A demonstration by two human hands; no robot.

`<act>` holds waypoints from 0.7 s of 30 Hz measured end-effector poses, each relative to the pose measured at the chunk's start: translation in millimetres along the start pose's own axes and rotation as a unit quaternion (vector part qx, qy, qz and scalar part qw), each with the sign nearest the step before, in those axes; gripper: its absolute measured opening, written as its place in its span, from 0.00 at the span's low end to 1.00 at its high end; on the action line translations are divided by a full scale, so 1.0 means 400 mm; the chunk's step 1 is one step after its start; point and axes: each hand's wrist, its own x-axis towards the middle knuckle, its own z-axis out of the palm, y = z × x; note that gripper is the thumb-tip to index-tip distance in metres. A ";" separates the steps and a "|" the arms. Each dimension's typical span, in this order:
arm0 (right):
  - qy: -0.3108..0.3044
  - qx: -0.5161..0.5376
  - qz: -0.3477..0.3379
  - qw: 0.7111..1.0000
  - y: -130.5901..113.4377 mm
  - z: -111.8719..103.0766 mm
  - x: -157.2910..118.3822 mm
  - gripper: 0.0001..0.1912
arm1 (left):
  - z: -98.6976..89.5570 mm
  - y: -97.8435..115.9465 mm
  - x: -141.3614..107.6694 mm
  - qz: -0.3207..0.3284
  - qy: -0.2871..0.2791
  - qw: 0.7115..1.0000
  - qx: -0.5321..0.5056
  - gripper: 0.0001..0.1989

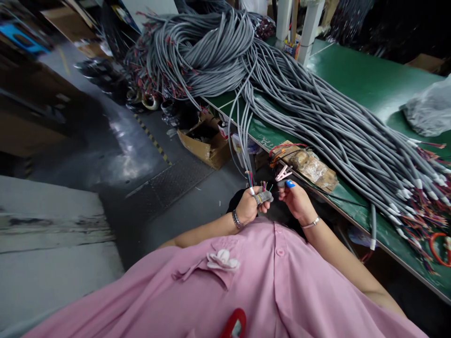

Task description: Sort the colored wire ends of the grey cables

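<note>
In front of my body, my left hand (247, 206) is closed around the ends of several grey cables (244, 152) that hang down from the table. Thin coloured wires (265, 185) fan out above its fingers, and grey fabric covers some fingertips. Just to the right, apart from it, my right hand (296, 201) has its thumb and forefinger pressed together. Blue wrapping (290, 183) covers that thumb's tip. Anything between those fingers is too small to make out. A pink clip (283, 173) sits just above the right hand, by the table edge.
Many grey cables (317, 108) with white-banded ends lie across the green table (359, 89), beside a coiled heap (211, 47). A tape-covered wooden block (313, 166) stands at the near edge. An open cardboard box (207, 141) is on the floor. A plastic bag (430, 108) lies at right.
</note>
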 end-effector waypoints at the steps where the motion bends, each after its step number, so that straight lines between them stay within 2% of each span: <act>1: 0.009 0.008 0.013 1.000 -0.006 -0.006 0.004 0.19 | 0.003 0.005 0.001 0.001 -0.001 1.000 -0.002 0.17; 4: 0.008 0.007 0.043 0.999 -0.028 -0.009 0.021 0.27 | 0.016 0.024 0.007 -0.001 -0.005 1.000 -0.006 0.17; 6: 0.003 -0.023 0.031 0.999 -0.040 -0.001 0.030 0.26 | 0.026 0.037 0.013 0.004 -0.008 1.000 -0.007 0.17; 9: 0.050 -0.107 -0.059 0.991 -0.043 0.016 0.038 0.23 | 0.038 0.050 0.027 0.010 -0.009 1.000 -0.008 0.18; 12: 0.097 -0.158 -0.135 0.973 -0.033 0.029 0.041 0.25 | 0.043 0.054 0.042 0.011 -0.006 1.000 -0.011 0.18; 14: 0.081 -0.122 -0.114 0.983 -0.028 0.034 0.044 0.27 | 0.041 0.049 0.051 0.015 -0.009 1.000 -0.010 0.18; 17: 0.038 -0.015 -0.038 0.998 -0.029 0.044 0.052 0.27 | 0.035 0.037 0.059 0.020 -0.014 1.000 -0.002 0.17; 21: 0.065 0.056 -0.023 0.996 -0.036 0.058 0.060 0.23 | 0.026 0.019 0.061 0.022 -0.018 1.000 0.002 0.16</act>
